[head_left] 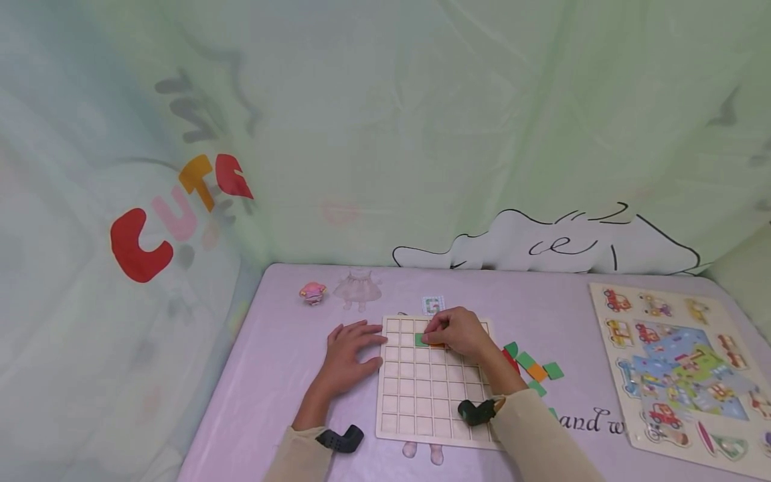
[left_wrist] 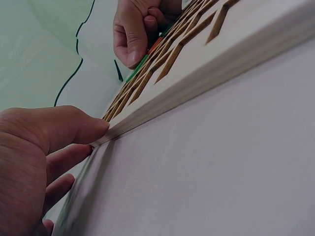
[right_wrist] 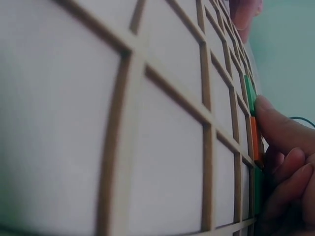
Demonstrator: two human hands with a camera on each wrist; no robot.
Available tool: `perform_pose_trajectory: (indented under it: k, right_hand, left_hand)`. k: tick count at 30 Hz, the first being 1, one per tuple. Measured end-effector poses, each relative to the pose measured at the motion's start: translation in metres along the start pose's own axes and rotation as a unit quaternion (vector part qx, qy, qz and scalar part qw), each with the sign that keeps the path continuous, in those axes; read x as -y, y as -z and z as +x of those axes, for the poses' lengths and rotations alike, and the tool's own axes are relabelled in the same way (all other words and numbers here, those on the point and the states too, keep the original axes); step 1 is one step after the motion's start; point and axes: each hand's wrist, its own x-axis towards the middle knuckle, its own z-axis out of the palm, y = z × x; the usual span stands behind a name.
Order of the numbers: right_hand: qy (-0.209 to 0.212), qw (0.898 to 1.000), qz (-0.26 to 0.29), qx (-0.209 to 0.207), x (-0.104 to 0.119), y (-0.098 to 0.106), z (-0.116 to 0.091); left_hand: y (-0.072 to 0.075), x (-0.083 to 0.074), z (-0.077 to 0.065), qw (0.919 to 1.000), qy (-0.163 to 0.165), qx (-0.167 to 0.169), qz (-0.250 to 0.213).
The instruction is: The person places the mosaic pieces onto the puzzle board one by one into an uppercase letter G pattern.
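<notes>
A square wooden grid board (head_left: pixel 407 388) with rows of small cells lies on the table. My right hand (head_left: pixel 460 331) is over its far rows, fingertips on a small green tile (head_left: pixel 420 340). Beside that tile sits an orange tile (right_wrist: pixel 254 140), and a second green tile (right_wrist: pixel 257 191) follows it in line, partly hidden by curled fingers. At the board's left edge, my left hand (head_left: pixel 351 355) rests with fingers spread. Its thumb (left_wrist: pixel 91 127) touches the edge near the far corner.
Loose green, orange and red tiles (head_left: pixel 536 372) lie right of the board. Farther right is a wooden vehicle puzzle (head_left: pixel 614 361). A small pink toy (head_left: pixel 312 292) stands at the back left, and a printed fabric wall (head_left: pixel 361 167) rises behind the table.
</notes>
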Motion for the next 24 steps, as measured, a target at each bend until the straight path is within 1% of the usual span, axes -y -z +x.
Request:
perform_pose_trajectory:
  k: [6,9,12,15,17,19,24]
  right_hand:
    - [0.016,1.000,-0.012,-0.004,-0.002,0.000,-0.003]
    - [0.022,1.000,0.004,0.000,-0.003,0.001,-0.004]
    - [0.023,0.999,0.038,0.005,-0.003,0.005,-0.006]
    - [0.024,0.998,0.059,0.004,-0.002,0.012,-0.009]
    - [0.026,0.998,0.061,0.001,-0.001,0.019,-0.012]
    - [0.031,0.998,0.051,0.000,-0.001,0.027,-0.015]
    - [0.013,1.000,0.019,-0.014,-0.010,0.048,-0.018]
  left_hand:
    - [0.000,0.000,0.001,1.0000,0.001,0.006,0.002]
    - [0.000,0.001,0.001,1.0000,-0.001,0.004,0.006]
    - [0.000,0.002,0.001,1.0000,-0.003,0.002,0.009]
    - [-0.001,0.003,0.001,1.0000,-0.002,0.002,0.010]
    - [-0.001,0.003,0.001,1.0000,-0.002,0.001,0.009]
    - [0.000,0.002,0.001,1.0000,-0.002,0.001,0.007]
    - [0.000,0.001,0.001,1.0000,-0.002,-0.001,0.001]
